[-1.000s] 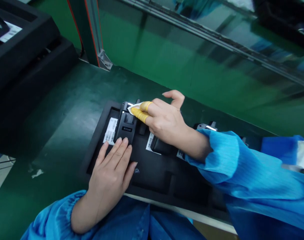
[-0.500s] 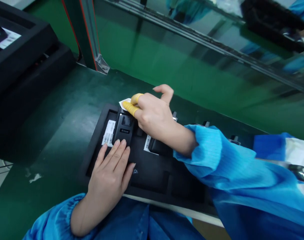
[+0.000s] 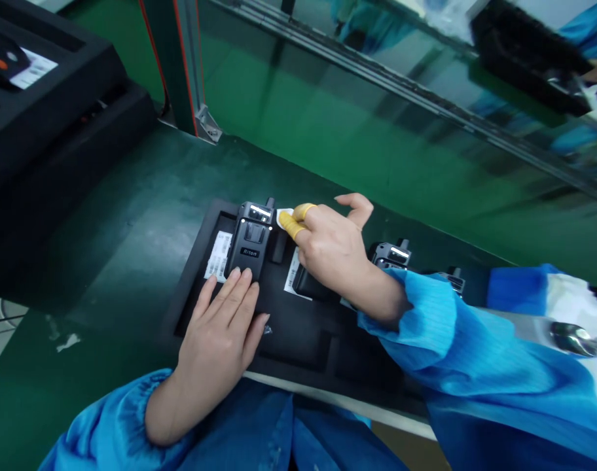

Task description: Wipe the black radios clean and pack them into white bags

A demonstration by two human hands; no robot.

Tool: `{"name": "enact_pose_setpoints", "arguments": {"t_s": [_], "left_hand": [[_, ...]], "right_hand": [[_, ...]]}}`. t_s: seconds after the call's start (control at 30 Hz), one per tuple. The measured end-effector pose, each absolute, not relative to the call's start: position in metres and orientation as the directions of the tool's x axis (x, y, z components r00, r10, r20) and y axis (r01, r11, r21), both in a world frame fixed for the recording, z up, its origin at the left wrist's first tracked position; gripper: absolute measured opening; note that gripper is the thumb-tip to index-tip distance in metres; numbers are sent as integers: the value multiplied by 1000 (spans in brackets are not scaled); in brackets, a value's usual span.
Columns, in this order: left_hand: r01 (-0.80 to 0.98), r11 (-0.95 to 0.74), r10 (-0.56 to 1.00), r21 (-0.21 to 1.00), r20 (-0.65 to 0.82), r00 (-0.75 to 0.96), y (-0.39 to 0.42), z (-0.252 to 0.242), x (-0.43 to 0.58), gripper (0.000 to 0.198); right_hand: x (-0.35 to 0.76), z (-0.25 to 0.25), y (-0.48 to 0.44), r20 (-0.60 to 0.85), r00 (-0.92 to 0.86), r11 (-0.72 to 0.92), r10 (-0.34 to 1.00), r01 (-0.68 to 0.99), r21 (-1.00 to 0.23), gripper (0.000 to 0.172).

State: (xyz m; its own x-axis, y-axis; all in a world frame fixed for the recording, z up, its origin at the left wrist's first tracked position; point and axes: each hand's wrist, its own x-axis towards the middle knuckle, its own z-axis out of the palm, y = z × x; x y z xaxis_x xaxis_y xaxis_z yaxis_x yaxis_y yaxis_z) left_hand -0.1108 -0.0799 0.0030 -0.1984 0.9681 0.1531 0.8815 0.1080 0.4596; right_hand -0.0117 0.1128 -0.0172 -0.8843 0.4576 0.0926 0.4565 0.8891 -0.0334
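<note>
A black handheld radio (image 3: 251,243) lies in the left slot of a black foam tray (image 3: 298,347) on the green bench. My left hand (image 3: 221,333) rests flat on the tray, fingers stretched out, fingertips touching the radio's lower end. My right hand (image 3: 330,245), with yellow finger cots on two fingers, pinches a small white wipe (image 3: 283,216) just right of the radio's top. A white barcode label (image 3: 218,256) lies beside the radio. Another black unit (image 3: 313,286) sits partly hidden under my right hand.
More radios (image 3: 391,254) stand in the tray behind my right sleeve. A stack of black foam trays (image 3: 53,111) fills the left. A metal post (image 3: 178,65) rises at the back, with a green conveyor rail (image 3: 401,78) beyond. The bench edge runs below the tray.
My right hand has carried the wipe from over the radio's top end to its right side. The radio's top is now uncovered. My left hand has stayed put.
</note>
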Motion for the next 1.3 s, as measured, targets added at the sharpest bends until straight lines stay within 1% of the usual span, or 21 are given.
{"name": "enact_pose_setpoints", "arguments": {"t_s": [0.07, 0.13, 0.33, 0.43, 0.53, 0.63, 0.73, 0.83, 0.97, 1.03, 1.13, 1.3], "left_hand": [[885, 110, 965, 453, 166, -204, -80, 4, -110, 29], [887, 116, 961, 447, 173, -214, -81, 4, -110, 28], [885, 126, 962, 448, 164, -220, -82, 2, -109, 28], [890, 123, 962, 440, 167, -216, -82, 2, -109, 29], [889, 129, 964, 440, 156, -217, -81, 3, -110, 27], [887, 126, 967, 445, 143, -209, -81, 3, -110, 27], [886, 122, 965, 448, 154, -211, -82, 2, -110, 28], [887, 124, 965, 444, 153, -212, -83, 0, -110, 29], [892, 113, 967, 437, 157, -199, -82, 0, -111, 30], [893, 109, 966, 436, 164, -198, -82, 1, -112, 28], [897, 111, 966, 428, 166, -199, -82, 0, -113, 27], [913, 93, 964, 397, 195, -182, -83, -2, -113, 27]], "right_hand": [[-4, -14, 110, 108, -873, 880, 475, 475, -25, 35], [-1, -9, 104, 123, -881, 889, 457, 455, -41, 34], [-25, -2, 75, 108, -964, 966, 241, 227, -126, 35], [-31, -3, 72, 64, -980, 976, 191, 182, -121, 34], [-21, -3, 77, 45, -986, 984, 161, 156, -90, 35], [-8, -4, 83, 85, -984, 987, 157, 152, -56, 37], [-11, -5, 81, 123, -977, 982, 173, 162, -96, 37], [-25, -6, 75, 107, -975, 973, 195, 179, -143, 35], [-33, -5, 72, 76, -982, 974, 173, 160, -159, 37], [-27, -5, 73, 91, -983, 979, 157, 143, -145, 38], [-15, -6, 73, 114, -981, 985, 155, 146, -89, 39], [2, -3, 70, 125, -966, 974, 226, 223, -38, 38]]}}
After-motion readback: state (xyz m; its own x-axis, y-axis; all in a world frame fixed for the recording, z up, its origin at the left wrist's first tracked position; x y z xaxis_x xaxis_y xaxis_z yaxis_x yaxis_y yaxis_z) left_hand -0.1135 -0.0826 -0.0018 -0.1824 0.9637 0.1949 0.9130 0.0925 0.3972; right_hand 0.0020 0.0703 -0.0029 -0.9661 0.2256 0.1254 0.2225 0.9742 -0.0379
